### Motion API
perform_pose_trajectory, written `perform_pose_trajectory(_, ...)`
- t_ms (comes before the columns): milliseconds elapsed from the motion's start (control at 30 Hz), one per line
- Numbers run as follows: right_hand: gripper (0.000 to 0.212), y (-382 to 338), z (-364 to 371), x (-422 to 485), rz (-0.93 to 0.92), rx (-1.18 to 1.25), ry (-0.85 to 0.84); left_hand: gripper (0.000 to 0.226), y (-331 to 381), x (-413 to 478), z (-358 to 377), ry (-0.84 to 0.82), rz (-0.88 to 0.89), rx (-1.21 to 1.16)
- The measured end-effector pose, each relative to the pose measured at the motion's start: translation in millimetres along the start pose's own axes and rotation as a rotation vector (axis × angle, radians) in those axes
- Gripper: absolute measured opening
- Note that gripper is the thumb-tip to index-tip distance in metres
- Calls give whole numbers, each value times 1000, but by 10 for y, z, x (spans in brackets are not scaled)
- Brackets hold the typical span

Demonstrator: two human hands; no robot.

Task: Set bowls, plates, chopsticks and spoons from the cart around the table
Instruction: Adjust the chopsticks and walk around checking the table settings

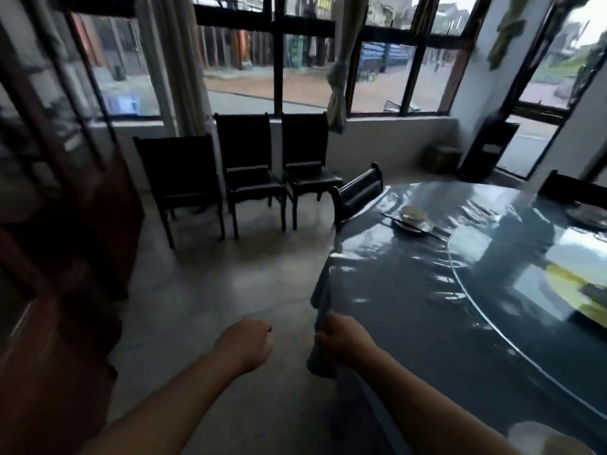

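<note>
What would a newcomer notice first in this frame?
The round table with its glossy blue-grey cover fills the right, with a bowl on a plate and chopsticks at its far edge. In the foreground the left hand and right hand are curled near the hanging cloth; three dark chairs stand under the window.

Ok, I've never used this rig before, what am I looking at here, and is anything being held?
No machine here: the grips are a person's bare hands, filmed by one camera on their head, looking forward and down. The left grip and right grip are both curled; the right is by the hanging edge of the tablecloth, but blur hides whether either holds anything. On the table lies one plate with a bowl and chopsticks; what looks like another plate is farther right.
</note>
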State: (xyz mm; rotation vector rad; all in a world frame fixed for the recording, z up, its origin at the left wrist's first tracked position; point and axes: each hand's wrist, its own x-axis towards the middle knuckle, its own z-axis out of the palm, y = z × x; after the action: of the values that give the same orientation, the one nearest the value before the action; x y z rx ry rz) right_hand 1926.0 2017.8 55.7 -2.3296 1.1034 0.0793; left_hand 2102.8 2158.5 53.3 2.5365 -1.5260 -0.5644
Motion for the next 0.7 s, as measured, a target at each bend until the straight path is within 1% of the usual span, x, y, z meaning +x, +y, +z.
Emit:
perform_pose_trajectory(67,39,-331,-18,441,-34,-4,46,41,-386,295,-249,10,-13,25)
perform_pose_trajectory(100,43,-491,-40,635,-44,6,61,38,-556,440,-374,12,-19,31)
perform_pose_trajectory(200,45,-875,-127,1179,-44,25,92,39,-975,889,-750,9,-23,43)
perform_pose_trajectory(300,45,-1114,-240,1696,-46,0,110,41,-1309,1384,-1092,5,-17,47)
perform_pose_trajectory(533,45,-1213,-485,3210,-1,11,108,43,-1760,2933,-1579,-3,19,47)
perform_pose_trajectory(700,45,-1147,-820,4573,7,44,142,42,-1804,4274,-1926,27,35,81)
